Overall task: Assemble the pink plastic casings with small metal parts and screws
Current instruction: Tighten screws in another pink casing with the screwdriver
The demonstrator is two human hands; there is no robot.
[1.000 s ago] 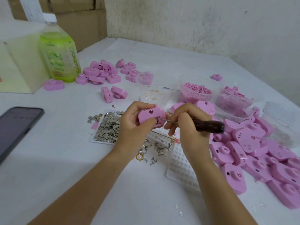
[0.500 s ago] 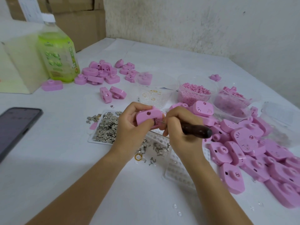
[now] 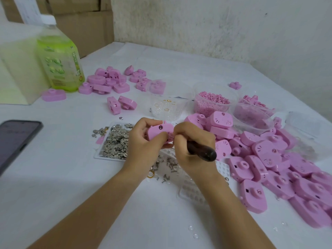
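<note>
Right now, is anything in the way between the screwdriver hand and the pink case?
Nothing visible. The right hand holds the screwdriver right up against the pink case, which the left hand grips. The tool's tip is hidden from view.

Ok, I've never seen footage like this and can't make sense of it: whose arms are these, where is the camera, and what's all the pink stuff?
There is no machine here: these are a person's two bare arms, filmed by one wide-angle camera worn on their head, looking forward and down. The left hand grips a pink casing; the right hand holds a dark-handled tool, probably a screwdriver, pointed at that casing. On the white table lie a tray of small metal parts, loose screws, a big pile of pink casings on the right, a smaller pile further back, tubs of pink bits, a green bottle and a phone.
</note>
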